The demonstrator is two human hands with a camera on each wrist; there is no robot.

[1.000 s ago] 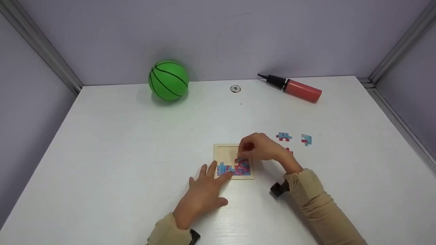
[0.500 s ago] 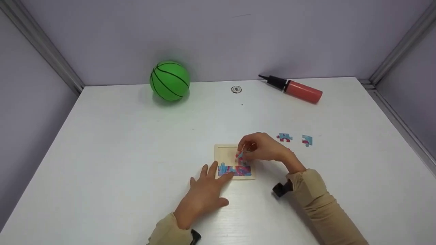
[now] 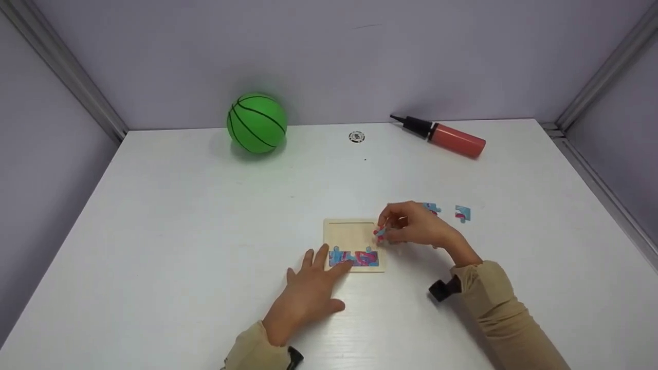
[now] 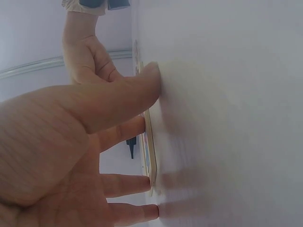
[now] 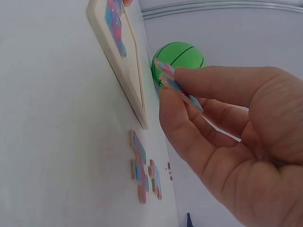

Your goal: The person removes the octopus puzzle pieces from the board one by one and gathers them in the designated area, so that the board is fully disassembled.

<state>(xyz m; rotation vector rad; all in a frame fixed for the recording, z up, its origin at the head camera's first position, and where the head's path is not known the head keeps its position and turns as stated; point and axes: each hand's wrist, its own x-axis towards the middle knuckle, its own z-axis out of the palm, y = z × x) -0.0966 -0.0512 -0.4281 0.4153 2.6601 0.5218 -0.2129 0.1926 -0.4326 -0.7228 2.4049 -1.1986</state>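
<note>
fingers of the right hand (image 3: 419,225) pinch a puzzle piece (image 5: 171,83), raised near the right edge of the wooden frame (image 3: 349,221); those of the left hand (image 3: 307,294), spread, touch frame and joined pieces (image 3: 366,259). best match it to the far-side tabs (image 3: 368,249), then press flat. the right hand partly hides loose pieces (image 3: 463,213); ball (image 3: 257,123) and pump (image 3: 457,140) lie well apart.

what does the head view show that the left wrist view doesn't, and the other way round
Only head: the ball, disc, loose pieces and the held piece in the right hand.
Only left wrist: the palm of the left hand.
Both: left hand, right hand, frame, and pump, though left wrist catches just its black end.
</note>
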